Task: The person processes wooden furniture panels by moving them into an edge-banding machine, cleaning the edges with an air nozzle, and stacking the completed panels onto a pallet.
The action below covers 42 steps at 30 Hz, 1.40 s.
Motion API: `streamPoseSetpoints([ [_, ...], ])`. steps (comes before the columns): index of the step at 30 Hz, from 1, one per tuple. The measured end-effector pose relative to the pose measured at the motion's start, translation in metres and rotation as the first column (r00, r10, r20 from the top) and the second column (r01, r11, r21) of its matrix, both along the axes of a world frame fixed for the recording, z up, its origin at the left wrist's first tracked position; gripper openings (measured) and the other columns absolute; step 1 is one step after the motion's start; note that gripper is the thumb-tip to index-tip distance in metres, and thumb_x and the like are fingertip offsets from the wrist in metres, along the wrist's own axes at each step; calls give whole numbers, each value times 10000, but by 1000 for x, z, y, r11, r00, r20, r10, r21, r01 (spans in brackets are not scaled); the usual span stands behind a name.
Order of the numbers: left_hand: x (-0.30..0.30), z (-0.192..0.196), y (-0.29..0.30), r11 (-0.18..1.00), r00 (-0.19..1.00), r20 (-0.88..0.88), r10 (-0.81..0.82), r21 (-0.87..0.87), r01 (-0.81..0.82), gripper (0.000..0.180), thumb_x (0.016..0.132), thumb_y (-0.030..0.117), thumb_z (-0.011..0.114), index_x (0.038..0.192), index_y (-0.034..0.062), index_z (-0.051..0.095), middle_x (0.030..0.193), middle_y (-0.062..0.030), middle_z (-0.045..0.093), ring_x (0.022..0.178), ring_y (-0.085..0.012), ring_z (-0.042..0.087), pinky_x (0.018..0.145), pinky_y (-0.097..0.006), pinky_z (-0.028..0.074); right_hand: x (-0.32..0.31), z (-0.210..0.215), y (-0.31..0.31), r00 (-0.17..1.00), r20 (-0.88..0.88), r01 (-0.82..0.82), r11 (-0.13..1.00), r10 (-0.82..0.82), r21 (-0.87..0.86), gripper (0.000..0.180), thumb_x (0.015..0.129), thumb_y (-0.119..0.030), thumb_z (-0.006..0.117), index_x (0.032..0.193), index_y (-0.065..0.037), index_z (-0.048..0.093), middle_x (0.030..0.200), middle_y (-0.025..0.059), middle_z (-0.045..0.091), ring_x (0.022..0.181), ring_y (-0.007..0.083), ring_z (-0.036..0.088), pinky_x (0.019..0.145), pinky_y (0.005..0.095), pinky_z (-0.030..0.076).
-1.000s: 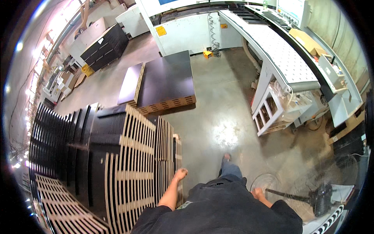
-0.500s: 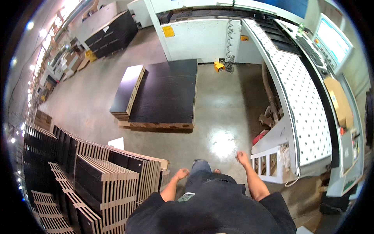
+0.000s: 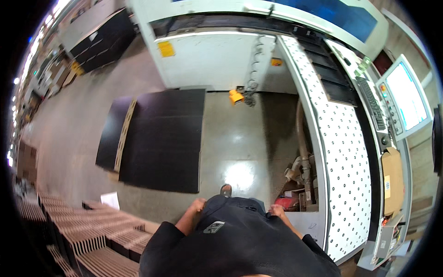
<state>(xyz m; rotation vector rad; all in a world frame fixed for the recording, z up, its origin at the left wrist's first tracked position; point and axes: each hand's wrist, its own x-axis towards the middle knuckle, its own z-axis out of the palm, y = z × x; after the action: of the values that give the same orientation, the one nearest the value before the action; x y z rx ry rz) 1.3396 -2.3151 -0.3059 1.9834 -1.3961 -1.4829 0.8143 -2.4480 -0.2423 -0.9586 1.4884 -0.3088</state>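
I look straight down at my own dark shirt and a shoe on the shiny concrete floor. My left hand (image 3: 197, 206) hangs by my left hip, fingers loosely curled, holding nothing that I can see. My right hand (image 3: 276, 211) hangs by my right hip, also with nothing visible in it, close to the corner of a white perforated machine table (image 3: 344, 152). A stack of large black panels (image 3: 161, 138) lies on the floor ahead and to the left.
Stacks of slotted brown and black boards (image 3: 87, 231) stand at my lower left. A white machine housing (image 3: 207, 60) fills the back. A monitor (image 3: 406, 97) and keyboard (image 3: 371, 104) sit on the right. A yellow object (image 3: 236, 96) lies on the floor; hoses (image 3: 302, 157) run under the table.
The view has swung right and forward: the slotted board stacks slid to the lower left, the black panel stack came closer, and the perforated table and monitor moved in. Both hands stayed at my sides.
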Motion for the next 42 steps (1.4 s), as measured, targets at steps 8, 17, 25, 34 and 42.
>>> streamPoseSetpoints([
  [8, 84, 106, -374, 866, 833, -242, 497, 90, -491, 212, 993, 207, 564, 1125, 68, 656, 816, -21, 678, 590, -107, 596, 488, -265, 454, 68, 36, -91, 876, -213, 397, 897, -434, -196, 201, 984, -158, 534, 1019, -47, 698, 735, 126, 710, 606, 221, 661, 555, 369, 508],
  [17, 28, 179, -666, 1000, 946, -323, 10, -20, -17, 451, 999, 317, 648, 1393, 110, 571, 1028, -46, 714, 864, -144, 678, 721, -298, 540, 186, 206, -495, 967, 38, 165, 512, -250, -843, 163, 975, -104, 571, 1009, -28, 711, 813, 107, 722, 708, 217, 707, 688, 323, 544],
  [25, 65, 376, -1002, 594, 995, -32, -90, -804, 28, 572, 998, 336, 669, 1450, 37, 488, 1174, -86, 609, 1068, -198, 570, 958, -353, 466, 132, 272, -714, 861, -15, 222, 403, -508, -888, 192, 944, -130, 585, 1062, -61, 720, 838, 125, 734, 747, 265, 710, 705, 365, 548],
  [34, -18, 528, -1269, 196, 872, 383, 305, -921, 336, 921, 906, 562, 689, 1506, -53, 355, 1447, -298, 491, 1302, -443, 516, 1074, -511, 420, 127, 263, -738, 604, 33, 495, 343, -796, -798, 166, 930, -142, 616, 1010, -50, 727, 647, 119, 651, 582, 254, 651, 595, 369, 512],
  [42, -141, 462, -1249, 69, 718, 459, -524, -817, 572, 540, 992, 310, 661, 1426, 9, 548, 1288, -219, 656, 1153, -336, 640, 981, -399, 503, 129, 272, -741, 374, -175, 389, 325, -911, -862, 139, 908, -129, 629, 981, -66, 730, 655, 139, 658, 571, 289, 659, 579, 384, 528],
])
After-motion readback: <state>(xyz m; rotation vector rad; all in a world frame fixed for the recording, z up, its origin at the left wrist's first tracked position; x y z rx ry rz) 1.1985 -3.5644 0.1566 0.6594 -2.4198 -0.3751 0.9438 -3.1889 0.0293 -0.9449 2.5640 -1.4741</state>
